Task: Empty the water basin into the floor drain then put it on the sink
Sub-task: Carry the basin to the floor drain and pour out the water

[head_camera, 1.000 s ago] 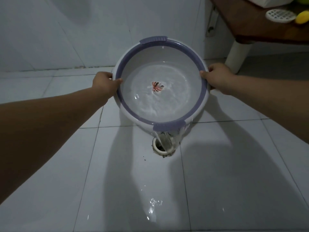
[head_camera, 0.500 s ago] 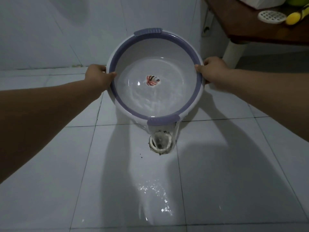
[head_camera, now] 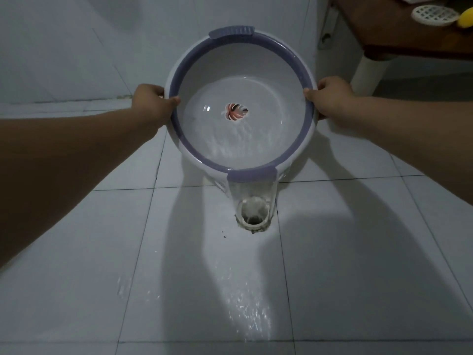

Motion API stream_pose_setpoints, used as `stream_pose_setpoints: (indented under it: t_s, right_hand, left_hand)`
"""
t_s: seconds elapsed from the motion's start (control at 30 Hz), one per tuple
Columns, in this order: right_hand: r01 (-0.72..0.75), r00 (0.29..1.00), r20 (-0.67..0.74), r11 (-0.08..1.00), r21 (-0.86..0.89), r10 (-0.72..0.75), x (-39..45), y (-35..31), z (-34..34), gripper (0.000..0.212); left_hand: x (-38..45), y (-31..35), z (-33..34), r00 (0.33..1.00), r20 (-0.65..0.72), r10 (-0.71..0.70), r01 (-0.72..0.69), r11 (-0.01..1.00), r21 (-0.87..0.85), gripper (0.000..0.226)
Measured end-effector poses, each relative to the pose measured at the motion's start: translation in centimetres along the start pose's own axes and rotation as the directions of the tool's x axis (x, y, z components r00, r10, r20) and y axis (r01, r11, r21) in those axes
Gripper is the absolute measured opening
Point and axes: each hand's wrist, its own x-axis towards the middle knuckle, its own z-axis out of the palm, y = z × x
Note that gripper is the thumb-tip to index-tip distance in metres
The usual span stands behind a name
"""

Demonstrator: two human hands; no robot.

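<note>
A round white water basin (head_camera: 217,67) with a purple rim and a red leaf print on its bottom is held tilted toward me above the tiled floor. My left hand (head_camera: 151,103) grips its left rim and my right hand (head_camera: 330,98) grips its right rim. Water lies in the lower part of the basin and pours in a sheet over the near purple handle into the round floor drain (head_camera: 253,213) directly below. No sink is clearly visible.
A wet streak (head_camera: 248,311) runs over the white floor tiles from the drain toward me. At the top right stands a brown wooden table (head_camera: 384,24) on a white leg (head_camera: 368,73), carrying a white round grate (head_camera: 433,12) and a yellow object. A tiled wall lies behind.
The basin has tipped further toward me and less water lies in it. The stream over the near handle has widened, and the wet streak on the tiles has grown.
</note>
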Motion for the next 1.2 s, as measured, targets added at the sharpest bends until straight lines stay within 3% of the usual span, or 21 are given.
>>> stream_pose_setpoints:
  t_s: [1.2]
  right_hand:
    - [0.005,1.000,-0.006,1.000,0.029,-0.005,-0.73,-0.71,0.50,0.037]
  left_hand:
    - [-0.34,-0.31,-0.43,1.000,-0.014,-0.017,0.017,1.000,-0.021,0.037]
